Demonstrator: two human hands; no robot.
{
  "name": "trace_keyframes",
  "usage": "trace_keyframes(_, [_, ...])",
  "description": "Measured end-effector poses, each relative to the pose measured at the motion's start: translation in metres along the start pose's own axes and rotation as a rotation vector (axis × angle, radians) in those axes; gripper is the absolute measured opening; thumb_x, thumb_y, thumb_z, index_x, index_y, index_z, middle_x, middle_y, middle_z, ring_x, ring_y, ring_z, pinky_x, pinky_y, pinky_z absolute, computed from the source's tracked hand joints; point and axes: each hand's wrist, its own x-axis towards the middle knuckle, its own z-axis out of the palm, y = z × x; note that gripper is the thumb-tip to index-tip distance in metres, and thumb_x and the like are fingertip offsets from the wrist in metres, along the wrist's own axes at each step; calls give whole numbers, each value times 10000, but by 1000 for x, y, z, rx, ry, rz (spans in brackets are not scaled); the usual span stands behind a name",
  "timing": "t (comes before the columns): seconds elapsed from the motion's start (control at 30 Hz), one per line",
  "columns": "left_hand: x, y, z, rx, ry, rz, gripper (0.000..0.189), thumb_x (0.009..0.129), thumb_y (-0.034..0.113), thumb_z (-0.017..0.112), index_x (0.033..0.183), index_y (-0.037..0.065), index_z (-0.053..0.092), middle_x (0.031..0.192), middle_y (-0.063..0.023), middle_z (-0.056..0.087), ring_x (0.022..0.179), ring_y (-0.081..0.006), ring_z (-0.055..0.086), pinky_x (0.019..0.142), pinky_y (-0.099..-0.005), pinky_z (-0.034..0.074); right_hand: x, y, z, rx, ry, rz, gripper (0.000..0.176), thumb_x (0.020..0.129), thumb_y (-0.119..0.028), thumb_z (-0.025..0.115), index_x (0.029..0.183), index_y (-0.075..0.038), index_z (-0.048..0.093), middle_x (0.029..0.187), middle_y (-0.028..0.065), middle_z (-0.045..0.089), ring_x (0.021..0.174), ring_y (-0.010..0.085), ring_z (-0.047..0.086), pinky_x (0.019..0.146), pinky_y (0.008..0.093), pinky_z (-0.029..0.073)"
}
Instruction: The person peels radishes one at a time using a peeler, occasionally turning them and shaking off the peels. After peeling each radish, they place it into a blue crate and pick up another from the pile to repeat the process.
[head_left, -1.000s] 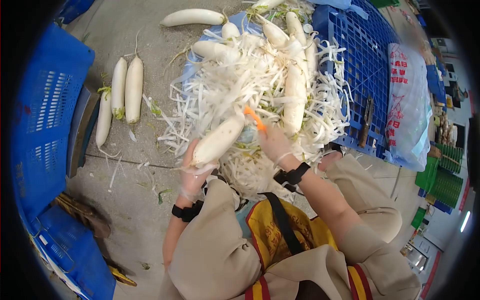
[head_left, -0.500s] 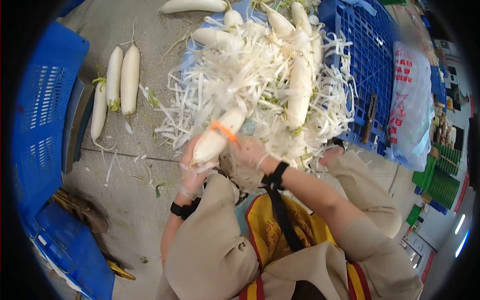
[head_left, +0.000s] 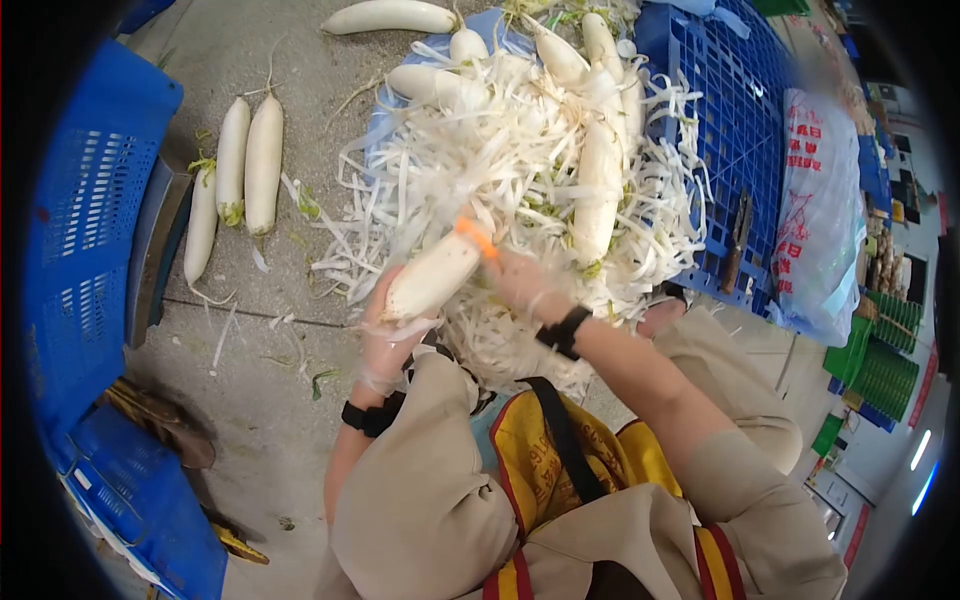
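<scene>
My left hand (head_left: 388,345), in a clear plastic glove, is wrapped round the near end of a white daikon radish (head_left: 430,281), which slants up and away from me. An orange peeler (head_left: 477,238) lies across the far end of this radish. My right hand (head_left: 525,283), also gloved and a little blurred, grips the peeler. Beyond both hands spreads a heap of white peel strips (head_left: 480,150). Another daikon (head_left: 598,190) rests on the right side of the heap, and several more lie around its far edge.
Three unpeeled daikons (head_left: 263,165) lie on the floor at left, beside a blue perforated crate (head_left: 90,220). A blue plastic pallet (head_left: 725,110) stands at right with a knife (head_left: 738,243) on it. Next to it is a printed plastic bag (head_left: 822,215).
My right hand has slid the peeler up along the radish, away from me, toward its far end. My left hand keeps its hold on the near end.
</scene>
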Motion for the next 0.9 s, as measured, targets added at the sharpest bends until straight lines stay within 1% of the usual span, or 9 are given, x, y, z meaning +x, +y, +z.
trace_keyframes(0.03, [2,-2,-1,-5,8,5,668,702,74,758,1275,-12,425,1155,-121,562,1043,-186,548,905,-309,444,-2,5,19,-17,27,-159,294,905,-318,436,974,-69,577,821,242,625,775,432,599,692,487,488])
trace_keyframes(0.1, [1,-6,-7,12,-10,20,686,700,81,769,1280,-17,416,1158,-122,563,1052,-182,545,909,-304,441,-18,12,44,6,16,-173,296,905,-321,433,986,-72,571,820,240,625,775,433,598,696,490,486])
trace_keyframes(0.27, [-3,1,0,-21,-13,23,668,704,80,774,1270,-11,431,1144,-107,569,1048,-165,539,908,-291,437,3,23,26,12,10,43,325,908,-348,427,1020,-74,561,878,230,635,844,405,604,758,481,476])
trace_keyframes(0.43, [0,-1,-1,-11,19,52,644,706,52,765,1263,-3,446,1136,-99,573,1028,-167,547,888,-284,450,9,26,11,-79,40,10,325,911,-349,431,1023,-72,558,883,222,640,839,392,611,745,470,480])
trace_keyframes(0.53, [-8,4,-12,-84,0,-180,630,719,49,749,1269,2,444,1135,-93,567,1032,-180,541,891,-279,446,-32,20,29,-63,3,-102,299,909,-336,444,1016,-77,547,833,202,642,789,384,616,716,472,483])
trace_keyframes(0.6, [-12,-10,-14,-62,9,-273,646,735,58,726,1303,8,422,1162,-88,542,1027,-194,540,901,-280,440,-41,20,5,59,45,25,309,912,-348,468,960,-57,561,814,230,627,760,421,602,695,481,472])
trace_keyframes(0.7, [-11,4,-10,-98,-38,-261,657,747,78,699,1333,71,402,1125,-85,533,832,-136,540,615,-229,466,-36,57,-39,88,400,97,304,911,-356,468,967,-72,563,808,229,627,765,425,602,682,487,466])
trace_keyframes(0.83, [-9,2,-5,49,7,-133,609,752,33,666,1305,79,415,1059,-84,565,707,-127,541,550,-214,443,-30,105,-112,206,669,254,319,907,-365,468,993,-79,579,833,213,637,815,404,610,712,475,476])
trace_keyframes(0.9, [-7,-16,-13,-10,11,-285,601,754,26,660,1300,75,413,1051,-86,563,696,-121,535,535,-214,436,-26,133,-137,-58,622,237,329,880,-359,512,1034,-77,585,863,196,646,865,369,617,743,445,488])
